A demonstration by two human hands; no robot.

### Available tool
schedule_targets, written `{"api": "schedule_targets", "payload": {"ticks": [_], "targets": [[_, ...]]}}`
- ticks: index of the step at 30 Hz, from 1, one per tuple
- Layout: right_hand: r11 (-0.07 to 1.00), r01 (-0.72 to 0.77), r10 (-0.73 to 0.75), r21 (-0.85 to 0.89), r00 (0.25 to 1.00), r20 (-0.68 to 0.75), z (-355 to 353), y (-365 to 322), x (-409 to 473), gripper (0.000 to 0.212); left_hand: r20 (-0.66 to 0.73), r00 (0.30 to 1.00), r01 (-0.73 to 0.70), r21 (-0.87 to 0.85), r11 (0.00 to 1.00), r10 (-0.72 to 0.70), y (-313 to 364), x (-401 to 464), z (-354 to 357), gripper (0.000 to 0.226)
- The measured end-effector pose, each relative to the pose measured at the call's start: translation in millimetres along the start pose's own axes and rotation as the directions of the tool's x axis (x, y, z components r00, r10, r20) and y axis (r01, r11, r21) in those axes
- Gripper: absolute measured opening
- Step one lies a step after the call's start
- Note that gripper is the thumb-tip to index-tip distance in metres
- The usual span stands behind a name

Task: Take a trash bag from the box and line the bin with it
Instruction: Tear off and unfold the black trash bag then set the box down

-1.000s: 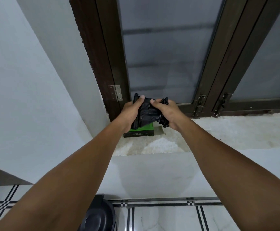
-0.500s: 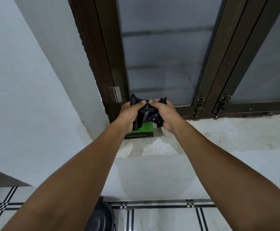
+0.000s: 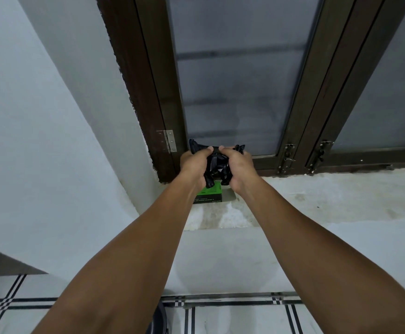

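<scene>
— Holding what, and where?
— You had your left hand (image 3: 193, 165) and right hand (image 3: 238, 168) each in a closed grip on the crumpled black plastic trash bag (image 3: 214, 165), above the green cardboard box (image 3: 212, 194) on the pale concrete sill (image 3: 317, 196).

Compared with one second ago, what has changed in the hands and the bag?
Both hands, left hand and right hand, have bunched the black trash bag tighter and raised it slightly. Neither let go. The green box stays on the ledge.
</scene>
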State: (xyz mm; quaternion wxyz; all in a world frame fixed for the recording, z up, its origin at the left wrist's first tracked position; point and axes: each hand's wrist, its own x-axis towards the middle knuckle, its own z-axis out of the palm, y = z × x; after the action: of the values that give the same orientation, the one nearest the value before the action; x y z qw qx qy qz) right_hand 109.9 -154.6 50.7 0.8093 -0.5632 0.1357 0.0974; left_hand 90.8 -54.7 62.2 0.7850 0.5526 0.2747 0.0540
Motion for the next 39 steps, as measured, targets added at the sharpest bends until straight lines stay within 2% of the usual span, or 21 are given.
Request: {"api": "schedule_targets", "payload": {"ticks": [4,8,14,21,28,32,33,36,37,39], "targets": [[0.999,-0.010,0.012,0.050,1.000,-0.022,0,1,-3,0.019,-0.008,0.999,0.042,-0.033,0.999,-0.042,-1,-1,3,0.018],[0.994,-0.024,0.029,0.109,0.999,-0.044,1,5,-5,0.007,0.000,0.996,0.086,-0.064,0.994,-0.087,-1,-1,3,0.024],[0.980,-0.037,0.046,0.197,0.998,-0.039,5,5,-8,0.009,0.013,0.993,0.115,-0.133,0.984,-0.114,-2,1,4,0.027],[0.960,-0.058,0.080,0.273,0.994,-0.071,12,6,-11,0.031,-0.005,0.986,0.159,-0.233,0.959,-0.164,-2,-1,8,0.036],[0.944,-0.069,0.100,0.322,0.992,-0.081,15,5,-12,0.013,-0.003,0.987,0.156,-0.290,0.944,-0.163,-4,-3,12,0.039],[0.941,-0.080,0.118,0.329,0.988,-0.100,17,3,-15,0.012,-0.010,0.988,0.142,-0.296,0.945,-0.152,-4,-4,13,0.034],[0.933,-0.088,0.132,0.348,0.986,-0.104,17,1,-16,0.017,-0.015,0.986,0.153,-0.311,0.938,-0.166,-3,-4,12,0.034],[0.873,-0.138,0.190,0.469,0.979,-0.067,19,-4,-14,0.056,-0.028,0.977,0.182,-0.416,0.891,-0.213,-3,-1,8,0.041],[0.877,-0.125,0.173,0.464,0.983,-0.062,21,-7,-14,0.054,-0.061,0.978,0.159,-0.417,0.895,-0.201,-2,-2,6,0.040],[0.923,-0.058,0.100,0.381,0.991,-0.092,22,-14,-17,0.029,-0.110,0.987,0.073,-0.360,0.930,-0.120,3,-3,5,0.036]]}}
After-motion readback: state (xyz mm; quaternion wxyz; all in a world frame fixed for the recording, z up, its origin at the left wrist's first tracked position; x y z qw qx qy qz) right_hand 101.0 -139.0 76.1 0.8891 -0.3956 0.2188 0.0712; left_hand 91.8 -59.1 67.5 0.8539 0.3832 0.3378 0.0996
